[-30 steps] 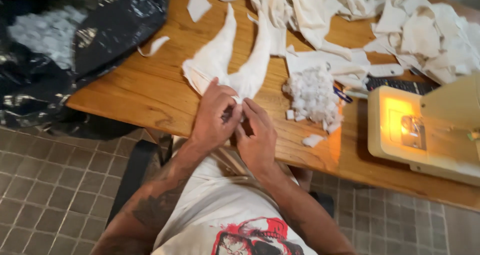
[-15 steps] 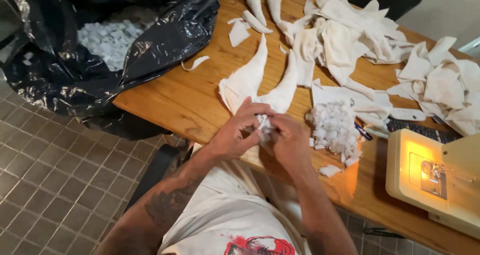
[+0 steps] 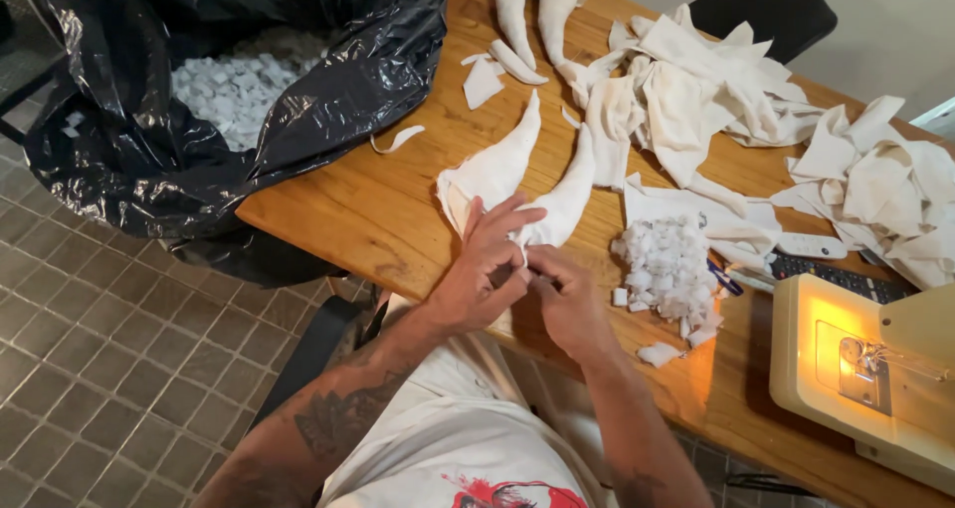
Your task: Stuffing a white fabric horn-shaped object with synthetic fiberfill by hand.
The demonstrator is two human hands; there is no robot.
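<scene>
Home sewing workshop: sewing machine (image 3: 875,369), fabric scraps (image 3: 696,100), wooden table (image 3: 388,209).

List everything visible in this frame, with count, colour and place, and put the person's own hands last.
Curved white stuffed fabric piece: one, white, table centre, at both hands.
Wooden table: one, brown, across the frame.
Black plastic bag: one, black, upper left, open, holding small white fabric bits.
Pile of small white fabric squares: one, white, right of the hands.
Heap of white cloth scraps: several, white, table top and right.
Cream sewing machine: one, lit, lower right.
Black remote control: one, beside the machine.
Left hand: fingers on the stuffed piece's lower end.
Right hand: pinching the same end.
</scene>
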